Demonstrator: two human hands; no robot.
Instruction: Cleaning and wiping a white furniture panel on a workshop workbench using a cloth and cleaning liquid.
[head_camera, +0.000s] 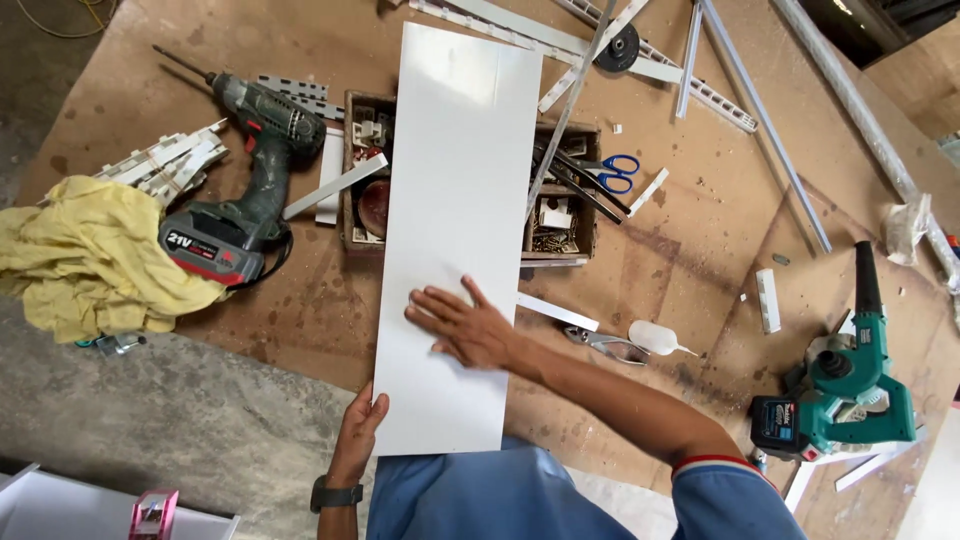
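A long white rectangular panel (455, 180) lies lengthwise across the brown work board, over a wooden box of small parts (560, 225). My right hand (462, 325) presses flat on the panel's lower half, fingers spread. My left hand (358, 432), with a dark watch at the wrist, grips the panel's near left corner at its edge.
A green cordless drill (245, 175) and a yellow cloth (85, 255) lie to the left. Blue-handled scissors (610, 172), pliers (610, 345) and a small squeeze bottle (655, 338) sit to the right. A teal blower (850, 385) stands at right. White strips (700, 75) lie at the top.
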